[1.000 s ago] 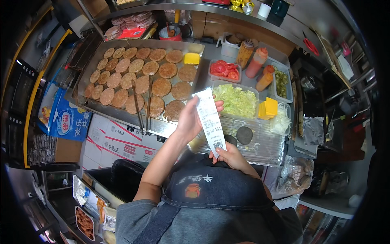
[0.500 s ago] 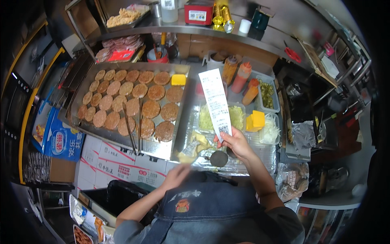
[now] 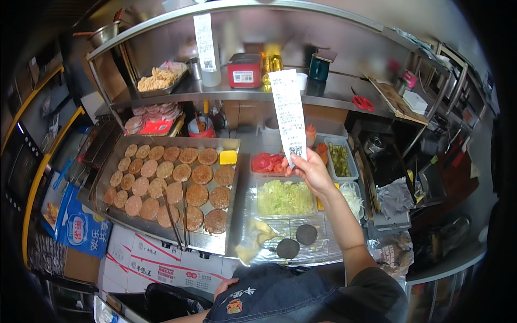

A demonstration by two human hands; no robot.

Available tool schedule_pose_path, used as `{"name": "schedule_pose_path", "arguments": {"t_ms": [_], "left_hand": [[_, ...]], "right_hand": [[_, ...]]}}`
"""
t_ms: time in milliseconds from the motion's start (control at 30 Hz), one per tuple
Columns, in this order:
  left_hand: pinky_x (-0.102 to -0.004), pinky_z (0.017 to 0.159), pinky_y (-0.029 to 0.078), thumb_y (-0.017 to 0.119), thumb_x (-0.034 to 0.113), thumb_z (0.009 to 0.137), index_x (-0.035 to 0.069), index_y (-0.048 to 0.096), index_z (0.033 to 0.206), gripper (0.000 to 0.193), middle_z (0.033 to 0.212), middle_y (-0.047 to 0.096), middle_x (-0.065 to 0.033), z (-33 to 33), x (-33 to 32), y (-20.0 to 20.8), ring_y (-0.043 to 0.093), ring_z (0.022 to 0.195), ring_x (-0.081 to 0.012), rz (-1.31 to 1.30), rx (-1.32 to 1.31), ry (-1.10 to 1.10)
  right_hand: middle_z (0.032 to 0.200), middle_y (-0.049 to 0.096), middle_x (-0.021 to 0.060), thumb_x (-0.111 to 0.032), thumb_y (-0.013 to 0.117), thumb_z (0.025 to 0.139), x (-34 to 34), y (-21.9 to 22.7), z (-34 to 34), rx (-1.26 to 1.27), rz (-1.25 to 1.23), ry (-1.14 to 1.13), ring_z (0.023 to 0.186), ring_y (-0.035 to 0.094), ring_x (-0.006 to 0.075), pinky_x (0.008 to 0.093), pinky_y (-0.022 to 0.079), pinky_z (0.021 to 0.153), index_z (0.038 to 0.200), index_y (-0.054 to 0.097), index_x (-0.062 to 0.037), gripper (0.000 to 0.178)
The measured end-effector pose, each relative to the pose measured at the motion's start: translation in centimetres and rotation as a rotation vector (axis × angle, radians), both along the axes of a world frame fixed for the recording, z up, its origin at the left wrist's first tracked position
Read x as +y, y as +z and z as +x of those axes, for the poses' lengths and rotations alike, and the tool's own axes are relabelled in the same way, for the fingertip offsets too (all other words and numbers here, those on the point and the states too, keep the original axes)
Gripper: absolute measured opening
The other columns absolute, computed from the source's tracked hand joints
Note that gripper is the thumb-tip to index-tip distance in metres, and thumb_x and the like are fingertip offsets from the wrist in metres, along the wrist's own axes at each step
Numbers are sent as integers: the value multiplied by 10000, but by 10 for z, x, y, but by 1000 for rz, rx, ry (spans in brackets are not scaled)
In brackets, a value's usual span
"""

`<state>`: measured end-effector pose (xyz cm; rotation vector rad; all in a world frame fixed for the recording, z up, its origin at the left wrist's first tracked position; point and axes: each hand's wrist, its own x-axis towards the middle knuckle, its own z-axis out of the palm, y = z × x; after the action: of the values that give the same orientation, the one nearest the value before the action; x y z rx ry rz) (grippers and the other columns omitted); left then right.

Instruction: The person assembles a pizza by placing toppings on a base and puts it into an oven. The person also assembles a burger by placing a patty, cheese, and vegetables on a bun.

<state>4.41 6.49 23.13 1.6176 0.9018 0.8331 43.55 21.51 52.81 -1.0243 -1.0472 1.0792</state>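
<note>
My right hand (image 3: pixel 308 169) pinches the lower end of a long white paper receipt (image 3: pixel 291 110), held upright above the food containers. The receipt partly hides the sauce bottles behind it. My left hand (image 3: pixel 226 286) is low by the front of my dark apron (image 3: pixel 274 299), mostly hidden, and its fingers cannot be made out. Below my right forearm, two dark round patties or buns (image 3: pixel 306 234) lie on a wire rack over a foil-lined tray, beside a crumpled pale yellow wrapper (image 3: pixel 258 236). A tub of shredded lettuce (image 3: pixel 285 197) and a tub of red slices (image 3: pixel 266 162) stand behind them.
A griddle (image 3: pixel 231 237) full of round meat patties (image 3: pixel 202 175) lies left, with tongs (image 3: pixel 185 210) across it. Tubs of pickles (image 3: pixel 339 160) and shredded onion (image 3: pixel 351 200) stand right. A metal shelf (image 3: pixel 226 94) spans the back, with another receipt (image 3: pixel 204 43) hanging above it.
My right hand has lifted the receipt up and away toward the back shelf. My left hand has dropped lower, against the apron. The view has tilted up, showing more of the shelf.
</note>
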Motion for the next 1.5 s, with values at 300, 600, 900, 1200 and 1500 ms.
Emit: {"name": "schedule_pose_path", "arguments": {"t_ms": [300,600,900,1200,1500], "left_hand": [[-313,874,416,631,92,805,9,554,1104,320,1068,575,-147,4,18,4,557,963,-242,64,94,-193],[-338,905,397,588,116,832,-7,513,1132,333,1095,547,-163,31,25,45,531,1008,-270,141,237,-399],[-388,981,332,515,142,822,-59,348,1244,496,1186,433,-203,134,44,138,443,1113,-324,232,100,-234],[-352,801,487,444,122,910,17,462,1103,220,926,596,-107,222,37,175,601,846,-212,-543,-552,306],[-298,644,478,415,103,910,56,465,989,105,797,528,-52,217,-29,128,535,708,-158,-700,-600,331]], "right_hand": [[905,613,81,-129,461,937,-28,-8,11,98,20,-62,723,571,128,280,492,688,1047,506,-27,156],[886,605,81,-134,484,928,-100,-37,43,190,-45,-206,712,565,131,275,489,676,1063,510,-22,177],[863,612,58,-179,470,945,-156,-130,25,143,-256,278,708,591,120,255,494,652,1037,524,-10,199],[901,618,86,-123,475,929,-206,-189,-4,130,-453,660,775,604,143,279,497,717,1053,499,-1,176],[918,639,149,-376,283,982,-267,-191,-41,555,-527,495,888,639,221,343,527,776,1076,520,5,458]]}}
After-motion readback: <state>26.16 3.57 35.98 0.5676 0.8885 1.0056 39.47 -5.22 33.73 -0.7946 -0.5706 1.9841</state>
